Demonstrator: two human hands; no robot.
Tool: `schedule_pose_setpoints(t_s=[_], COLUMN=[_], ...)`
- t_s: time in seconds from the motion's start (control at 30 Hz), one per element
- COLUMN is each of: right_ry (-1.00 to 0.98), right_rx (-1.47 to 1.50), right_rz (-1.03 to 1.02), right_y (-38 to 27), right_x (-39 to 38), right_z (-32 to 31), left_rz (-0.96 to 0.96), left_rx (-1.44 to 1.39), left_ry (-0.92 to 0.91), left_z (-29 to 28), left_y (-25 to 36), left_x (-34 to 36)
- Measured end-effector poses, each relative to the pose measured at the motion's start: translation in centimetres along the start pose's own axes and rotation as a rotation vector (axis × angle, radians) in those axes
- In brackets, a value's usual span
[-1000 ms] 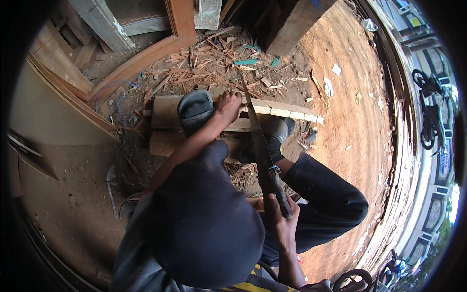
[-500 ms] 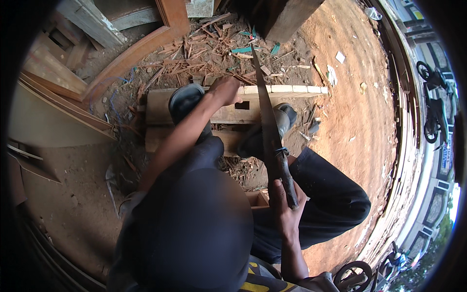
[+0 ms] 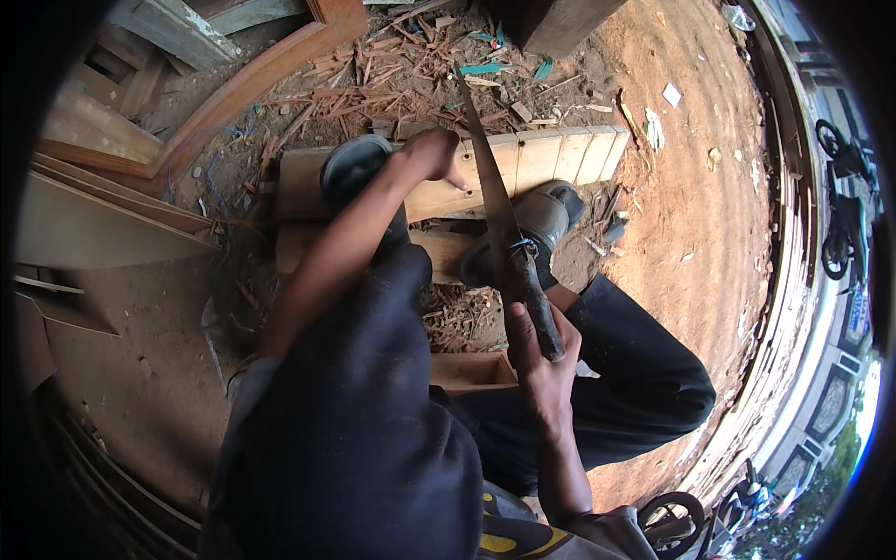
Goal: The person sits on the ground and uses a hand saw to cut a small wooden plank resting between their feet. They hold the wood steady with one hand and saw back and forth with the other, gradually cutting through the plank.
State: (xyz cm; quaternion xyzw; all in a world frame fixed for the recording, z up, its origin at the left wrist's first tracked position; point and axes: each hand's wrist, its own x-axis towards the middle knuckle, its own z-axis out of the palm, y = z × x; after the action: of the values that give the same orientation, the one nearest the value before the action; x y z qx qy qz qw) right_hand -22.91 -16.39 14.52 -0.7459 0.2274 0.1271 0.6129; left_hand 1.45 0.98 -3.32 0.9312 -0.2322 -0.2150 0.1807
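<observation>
My right hand (image 3: 543,359) is wrapped round the dark handle of a handsaw (image 3: 492,182). Its long blade points away from me and passes above a pale wooden beam (image 3: 532,163). Several lines cross the beam's face toward its right end. My left hand (image 3: 434,157) grips the beam's far edge, with the thumb lying down over the face. My left shoe (image 3: 357,173) rests on the beam's left part. The right shoe (image 3: 551,215) is at its near side, partly behind the saw. Under the beam lies a second timber (image 3: 443,252).
Wood chips and offcuts (image 3: 373,89) litter the ground beyond the beam. A brown curved wooden frame (image 3: 233,98) and boards (image 3: 103,219) stand at the left. Near my legs sits a small wooden box (image 3: 467,371). A thick wooden block (image 3: 569,23) stands at the far side.
The beam has turned over under my left hand: its lined face now shows upward, and the rectangular hole seen before is out of sight. The saw has shifted slightly left and away from me.
</observation>
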Motion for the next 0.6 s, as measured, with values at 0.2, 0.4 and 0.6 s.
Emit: schedule_pose_setpoints(t_s=[0.2, 0.4, 0.6], right_ry=[-0.002, 0.003, 0.012], right_rx=[0.008, 0.022, 0.053], right_rz=[0.019, 0.016, 0.019], right_y=[0.1, 0.5, 0.8], right_x=[0.0, -0.6, -0.6], right_z=[-0.2, -0.3, -0.3], left_rz=[0.059, 0.104, 0.134], left_rx=[0.023, 0.012, 0.079], left_ry=[0.102, 0.155, 0.238], left_z=[-0.3, -0.9, -1.0], left_y=[1.0, 1.6, 2.0], left_x=[-1.0, -1.7, -1.5])
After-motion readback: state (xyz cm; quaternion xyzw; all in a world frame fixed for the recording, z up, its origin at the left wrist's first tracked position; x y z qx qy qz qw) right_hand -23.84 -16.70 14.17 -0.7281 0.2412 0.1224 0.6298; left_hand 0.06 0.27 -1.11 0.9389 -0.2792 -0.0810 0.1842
